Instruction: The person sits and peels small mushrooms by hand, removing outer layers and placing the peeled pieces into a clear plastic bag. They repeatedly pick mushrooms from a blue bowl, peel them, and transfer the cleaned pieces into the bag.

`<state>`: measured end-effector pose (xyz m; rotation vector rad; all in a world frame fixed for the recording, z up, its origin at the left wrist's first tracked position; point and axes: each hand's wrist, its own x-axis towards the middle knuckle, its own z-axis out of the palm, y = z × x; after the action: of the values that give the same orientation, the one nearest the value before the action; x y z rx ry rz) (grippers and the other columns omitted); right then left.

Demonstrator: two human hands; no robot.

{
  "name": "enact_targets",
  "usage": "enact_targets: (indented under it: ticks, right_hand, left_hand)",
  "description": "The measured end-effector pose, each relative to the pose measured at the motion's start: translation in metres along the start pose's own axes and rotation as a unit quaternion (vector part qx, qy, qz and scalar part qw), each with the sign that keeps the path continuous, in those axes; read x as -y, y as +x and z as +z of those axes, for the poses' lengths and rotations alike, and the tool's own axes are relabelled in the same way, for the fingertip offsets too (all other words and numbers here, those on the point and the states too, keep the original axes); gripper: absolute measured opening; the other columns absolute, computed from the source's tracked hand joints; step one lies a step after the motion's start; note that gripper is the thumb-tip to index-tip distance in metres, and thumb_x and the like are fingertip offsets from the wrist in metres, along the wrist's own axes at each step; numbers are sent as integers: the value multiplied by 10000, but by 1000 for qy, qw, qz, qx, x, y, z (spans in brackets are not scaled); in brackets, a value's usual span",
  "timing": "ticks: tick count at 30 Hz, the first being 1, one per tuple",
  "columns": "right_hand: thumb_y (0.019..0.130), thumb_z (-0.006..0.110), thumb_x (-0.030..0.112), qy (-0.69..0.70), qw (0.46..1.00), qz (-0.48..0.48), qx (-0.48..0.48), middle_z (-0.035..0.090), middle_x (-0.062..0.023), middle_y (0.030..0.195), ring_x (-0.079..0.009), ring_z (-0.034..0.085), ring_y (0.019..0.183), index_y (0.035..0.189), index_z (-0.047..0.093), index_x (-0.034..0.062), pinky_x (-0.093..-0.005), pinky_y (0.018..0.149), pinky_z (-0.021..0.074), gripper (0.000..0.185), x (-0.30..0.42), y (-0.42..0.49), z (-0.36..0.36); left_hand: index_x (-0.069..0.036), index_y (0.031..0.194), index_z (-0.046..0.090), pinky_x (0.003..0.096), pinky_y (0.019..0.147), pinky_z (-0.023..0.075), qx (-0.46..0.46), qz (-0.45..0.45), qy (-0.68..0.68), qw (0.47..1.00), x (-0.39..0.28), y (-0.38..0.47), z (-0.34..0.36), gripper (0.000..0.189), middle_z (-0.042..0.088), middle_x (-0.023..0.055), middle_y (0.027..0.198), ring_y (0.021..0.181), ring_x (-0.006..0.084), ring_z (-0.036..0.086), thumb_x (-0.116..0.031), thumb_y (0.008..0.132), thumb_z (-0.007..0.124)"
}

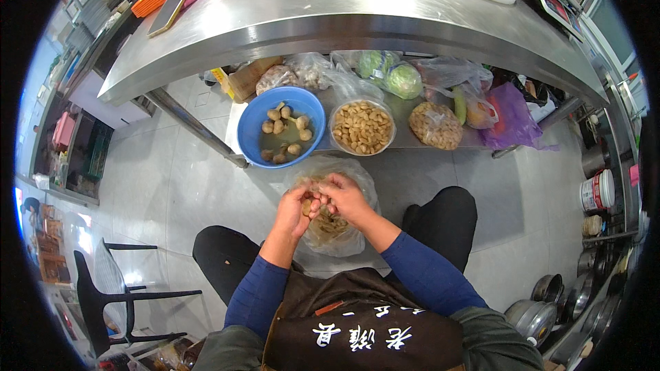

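Observation:
My left hand (295,212) has its fingers curled around a pale garlic piece (308,207). My right hand (344,197) meets it fingertip to fingertip; what its fingers pinch is too small to make out. Both hands are above an open clear plastic bag (356,239) on the floor, where papery garlic skins (330,224) lie. Beyond them, a blue basin (318,136) contains cloudy water and several garlic bulbs (278,127) with stems. To its right, a round tub (393,134) is heaped with peeled garlic cloves (362,128).
Above the low shelf juts a steel worktable edge (350,33). The shelf also carries a bag of pale cloves (436,126), bagged green vegetables (403,80) and a purple bag (508,118). A black chair (98,299) stands left, metal pots (533,314) right. My knees flank the bag.

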<state>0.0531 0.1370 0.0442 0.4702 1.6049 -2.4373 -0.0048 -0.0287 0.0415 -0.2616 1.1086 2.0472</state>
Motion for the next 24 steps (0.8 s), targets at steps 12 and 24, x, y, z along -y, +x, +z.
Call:
enact_targets:
  ticks: [12,24]
  right_hand:
    - [1040,636,316,108,991,70,-29,578,-10,814,-95,515,609,1047,624,85,-237,468,355,232,2,-3,-3]
    - [1046,628,348,-84,995,17,-45,571,-12,699,-123,541,565,971,643,14,-306,511,428,343,-31,-5,9]
  left_hand:
    - [31,1219,551,408,830,545,-51,105,-87,989,1,7,-9,321,656,189,1105,969,319,655,78,903,527]
    - [42,1231,557,419,912,569,-44,117,-58,991,6,12,1,271,672,194,1169,1043,340,695,-3,971,494]
